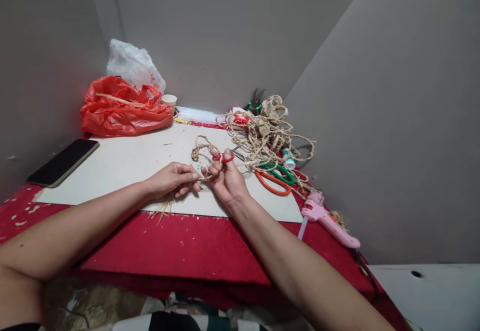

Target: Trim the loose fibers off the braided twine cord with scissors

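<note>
A braided cord (204,177) runs above the near edge of the white board (131,166), pinched by the left hand (174,180) and grasped by the right hand (228,178), whose fingers also hold red-handled scissors (232,156). A pink glue gun (330,223) lies along the table's (180,256) right edge.

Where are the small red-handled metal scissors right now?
In the head view, near the centre, the small red-handled metal scissors are in the person's right hand, just left of the heap of tangled tan braided rope.
</note>
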A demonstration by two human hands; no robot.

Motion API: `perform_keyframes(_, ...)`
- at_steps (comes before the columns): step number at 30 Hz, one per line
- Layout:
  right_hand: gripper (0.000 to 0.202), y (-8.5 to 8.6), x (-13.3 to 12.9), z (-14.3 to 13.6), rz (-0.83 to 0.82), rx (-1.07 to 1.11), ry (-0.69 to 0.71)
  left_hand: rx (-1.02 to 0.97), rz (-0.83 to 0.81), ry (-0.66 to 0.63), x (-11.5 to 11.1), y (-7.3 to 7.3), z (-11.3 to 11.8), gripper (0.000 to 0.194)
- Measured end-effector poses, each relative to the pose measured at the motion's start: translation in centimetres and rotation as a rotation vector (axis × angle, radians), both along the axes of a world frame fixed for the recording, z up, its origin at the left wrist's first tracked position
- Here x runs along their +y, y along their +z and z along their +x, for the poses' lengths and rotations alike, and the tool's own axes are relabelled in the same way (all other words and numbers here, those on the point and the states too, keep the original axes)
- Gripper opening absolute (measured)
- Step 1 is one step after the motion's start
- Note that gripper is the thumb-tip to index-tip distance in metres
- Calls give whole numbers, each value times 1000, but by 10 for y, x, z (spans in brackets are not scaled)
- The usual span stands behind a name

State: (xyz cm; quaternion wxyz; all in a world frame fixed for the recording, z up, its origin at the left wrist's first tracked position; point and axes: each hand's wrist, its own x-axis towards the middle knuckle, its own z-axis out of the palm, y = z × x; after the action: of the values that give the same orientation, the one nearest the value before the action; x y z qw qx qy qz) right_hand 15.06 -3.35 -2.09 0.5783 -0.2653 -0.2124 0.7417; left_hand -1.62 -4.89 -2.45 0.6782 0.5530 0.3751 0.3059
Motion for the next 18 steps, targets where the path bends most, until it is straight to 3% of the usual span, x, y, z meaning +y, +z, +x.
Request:
perform_keyframes(5, 36, 10, -1, 0, -32, -75, -10, 79, 68, -60, -3, 2, 2, 29)
perform_keyframes(9, 39, 27, 10, 3, 11, -110, -85, 145, 142, -94, -10, 9, 10, 36)
perform_keyframes(14, 38, 49, 28, -1, 79, -147, -138, 194, 322, 48, -19, 20, 19, 33)
perform_keyframes(18, 39, 55, 33, -10, 103, -192, -57, 228, 351, 120, -24, 23, 17, 33)
